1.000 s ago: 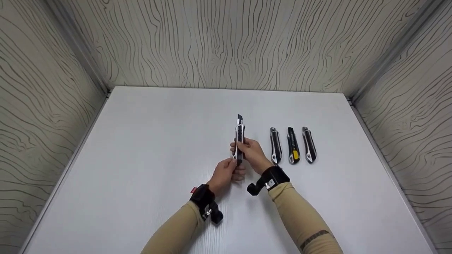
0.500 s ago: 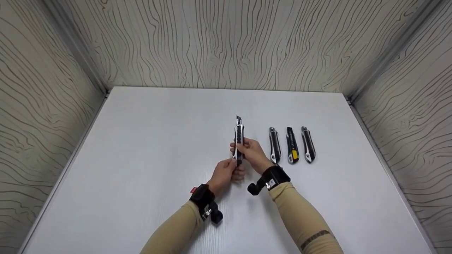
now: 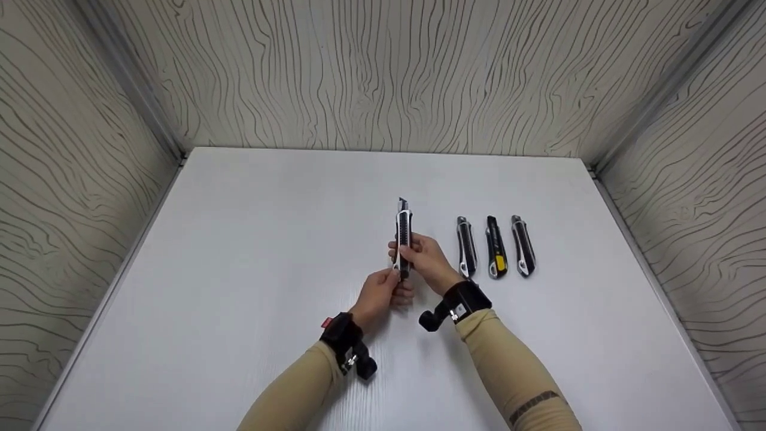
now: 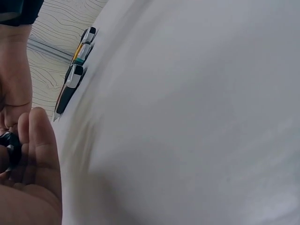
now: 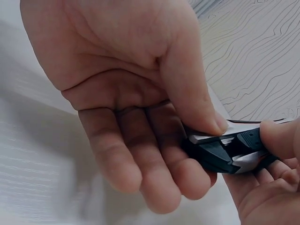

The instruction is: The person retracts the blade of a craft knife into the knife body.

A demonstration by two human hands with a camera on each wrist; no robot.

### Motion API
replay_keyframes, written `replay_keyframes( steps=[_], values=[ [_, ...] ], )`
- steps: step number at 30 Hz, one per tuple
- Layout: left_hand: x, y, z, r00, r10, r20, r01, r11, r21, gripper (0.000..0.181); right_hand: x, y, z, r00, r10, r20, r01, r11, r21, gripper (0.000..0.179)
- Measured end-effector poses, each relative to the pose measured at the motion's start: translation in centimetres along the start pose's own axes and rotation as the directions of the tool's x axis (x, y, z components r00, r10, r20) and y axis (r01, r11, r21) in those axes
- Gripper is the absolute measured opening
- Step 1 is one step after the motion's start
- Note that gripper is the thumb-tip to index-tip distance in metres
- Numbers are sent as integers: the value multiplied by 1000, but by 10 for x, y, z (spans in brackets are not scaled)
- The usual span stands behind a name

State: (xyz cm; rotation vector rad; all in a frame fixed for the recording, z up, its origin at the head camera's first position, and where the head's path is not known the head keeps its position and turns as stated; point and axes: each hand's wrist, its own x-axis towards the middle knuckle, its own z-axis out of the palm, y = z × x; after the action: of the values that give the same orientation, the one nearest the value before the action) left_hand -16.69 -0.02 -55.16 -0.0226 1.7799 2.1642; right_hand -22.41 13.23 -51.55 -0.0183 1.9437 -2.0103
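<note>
Both hands hold one utility knife [image 3: 404,224], silver and black, pointing away from me over the white table. A short length of blade [image 3: 402,205] sticks out of its front end. My right hand [image 3: 426,256] grips the middle of the handle, thumb on top; the right wrist view shows that thumb [image 5: 277,137] right at the black slider [image 5: 249,139]. My left hand [image 3: 378,293] pinches the tail end between thumb and fingers, its other fingers loosely curled. In the left wrist view only a dark bit of the knife [image 4: 11,146] shows between the fingers.
Three more cutters lie side by side right of my hands: a silver-black one [image 3: 467,246], a black one with a yellow part [image 3: 497,248], and another silver-black one [image 3: 523,245]. Wood-grain walls [image 3: 371,72] enclose the white table [image 3: 269,239] at back and sides.
The blade shows a little shorter beyond the front of the knife, and my right thumb sits slightly further back. Knife and hands have drifted slightly left. The three other cutters lie unmoved.
</note>
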Motion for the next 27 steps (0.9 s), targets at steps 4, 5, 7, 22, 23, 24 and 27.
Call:
replay_keyframes(
  steps=[4, 5, 7, 22, 23, 24, 27],
  values=[
    [0, 0, 0, 1000, -1, -2, 1, 1000, 15, 29, 0, 1, -1, 1000, 1, 12, -1, 1000, -7, 42],
    [0, 0, 0, 1000, -4, -3, 4, 1000, 19, 29, 0, 2, -2, 1000, 1, 16, -1, 1000, -9, 42],
    [0, 0, 0, 1000, -9, -8, 9, 1000, 27, 30, 0, 2, -2, 1000, 0, 26, 1, 1000, -13, 42],
    [-2, -2, 1, 1000, 10, 12, -10, 1000, 7, 36, -3, 4, -6, 997, -12, 75, 17, 998, -64, 43],
    [-2, -2, 1, 1000, 7, 10, -8, 1000, 6, 35, -3, 4, -6, 997, -9, 72, 13, 998, -61, 43],
    [-2, -2, 1, 1000, 5, 9, -5, 1000, 5, 35, -3, 3, -6, 997, -7, 73, 12, 998, -61, 44],
    [-2, -1, 2, 1000, 11, 11, -11, 1000, 8, 35, -3, 2, -7, 997, -7, 76, 11, 998, -60, 45]
  ],
)
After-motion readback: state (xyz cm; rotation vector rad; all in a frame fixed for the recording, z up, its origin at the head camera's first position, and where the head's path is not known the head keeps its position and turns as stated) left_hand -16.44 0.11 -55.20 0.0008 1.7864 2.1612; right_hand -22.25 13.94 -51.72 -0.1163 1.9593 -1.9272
